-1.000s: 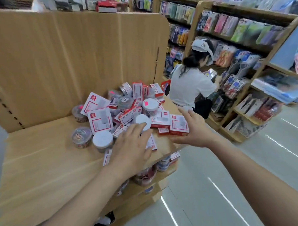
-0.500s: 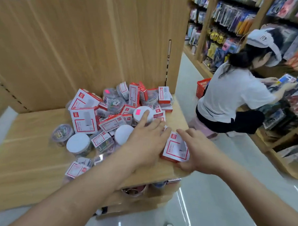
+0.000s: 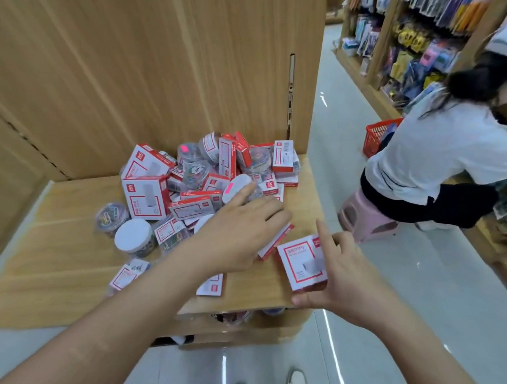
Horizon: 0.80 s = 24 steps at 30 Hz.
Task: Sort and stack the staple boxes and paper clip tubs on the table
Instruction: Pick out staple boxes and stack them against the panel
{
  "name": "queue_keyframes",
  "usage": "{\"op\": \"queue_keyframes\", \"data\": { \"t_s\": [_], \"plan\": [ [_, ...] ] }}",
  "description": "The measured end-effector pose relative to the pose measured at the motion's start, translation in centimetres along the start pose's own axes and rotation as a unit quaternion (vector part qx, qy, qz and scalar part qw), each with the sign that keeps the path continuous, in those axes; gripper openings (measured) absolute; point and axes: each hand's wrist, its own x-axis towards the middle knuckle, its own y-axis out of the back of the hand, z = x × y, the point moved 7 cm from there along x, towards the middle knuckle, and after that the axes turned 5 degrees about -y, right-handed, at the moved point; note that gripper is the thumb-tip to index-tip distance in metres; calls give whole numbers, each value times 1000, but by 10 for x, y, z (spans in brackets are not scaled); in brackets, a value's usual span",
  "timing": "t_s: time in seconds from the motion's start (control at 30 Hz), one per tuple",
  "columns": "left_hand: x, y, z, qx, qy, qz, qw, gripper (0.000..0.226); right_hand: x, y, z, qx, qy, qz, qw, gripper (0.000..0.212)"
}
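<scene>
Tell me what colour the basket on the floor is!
The basket is red, clearest in the head view.

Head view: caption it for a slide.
Right hand grips a white, red-bordered cardboard staple box at the edge of the wooden table; left hand rests on the jumbled pile.

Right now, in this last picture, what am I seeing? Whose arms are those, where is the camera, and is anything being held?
There is no machine here. These are a person's two bare arms, filmed by one wide camera worn on their head and looking down. On the wooden table lies a jumbled pile of red-and-white boxes and round tubs, some showing coloured paper clips. The left hand lies flat on the pile, fingers straight. The right hand holds a box by its edges near the table's front corner. Another person is at the shelves on the right.
</scene>
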Motion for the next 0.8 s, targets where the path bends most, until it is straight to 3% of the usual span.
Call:
{"op": "queue_keyframes", "data": {
  "t_s": [0.1, 0.23, 0.37, 0.47, 0.57, 0.7, 0.8],
  "plan": [
    [-7, 0, -1, -14, -5, 60, 998, 58, 4, 4, -3, -23, 25, -20, 999, 128],
    [-14, -8, -5, -42, 33, 88, 995, 68, 12, 11, -8, -34, 28, 24, 999, 96],
    [-16, -14, -12, -48, 77, 88, 992, 77, 7, 9, -5, -28, -7, 64, 998, 110],
    [-16, -17, -12, -54, 92, 78, 991, 79, -5, 9, -16, -54, 14, 143, 988, 113],
    [-19, -19, -12, -58, 100, 74, 991, 81, -7, 4, -35, 33, 76, 164, 983, 99],
    [-22, -10, -11, -72, 81, 136, 985, 75, 15, 15, -43, 168, 71, 139, 973, 63],
    [-19, 4, -3, -74, 58, 189, 977, 64, 18, 35, -53, 346, 115, 148, 919, 23]
  ]
}}
